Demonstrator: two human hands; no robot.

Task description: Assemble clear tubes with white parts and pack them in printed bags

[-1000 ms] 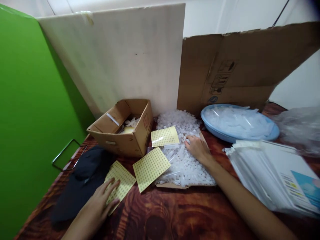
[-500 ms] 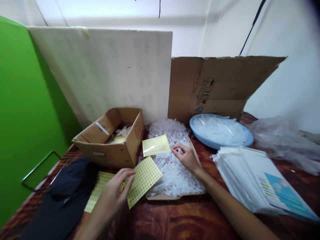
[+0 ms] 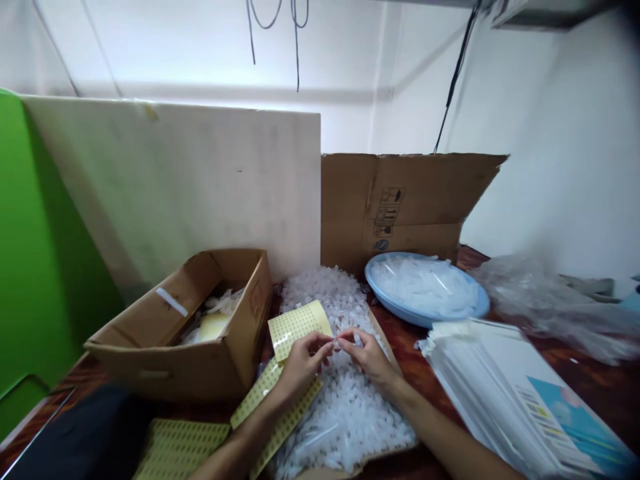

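Note:
My left hand (image 3: 306, 359) and my right hand (image 3: 367, 360) meet fingertip to fingertip above a heap of small white plastic pieces (image 3: 345, 417). Both are closed in a pinch; what lies between the fingers is too small to make out. Just beyond my left hand, a yellow sheet with rows of small round dots (image 3: 295, 327) rests on the heap. A second dotted yellow sheet (image 3: 257, 393) passes beneath my left forearm, which hides part of it. Farther left, another dotted sheet (image 3: 183, 443) lies on the table.
An open cardboard box (image 3: 200, 367) holding scraps stands at left, near a dark cloth item (image 3: 85, 433). At right are a blue basin (image 3: 400, 313) of clear plastic pieces, a stack of white bags (image 3: 480, 387) and crumpled plastic film (image 3: 555, 307). A cardboard panel (image 3: 425, 207) stands behind.
My left hand has left the dotted yellow sheet and moved right and forward to meet my right hand. My right hand's fingers now touch the left's. The camera's view has tilted up.

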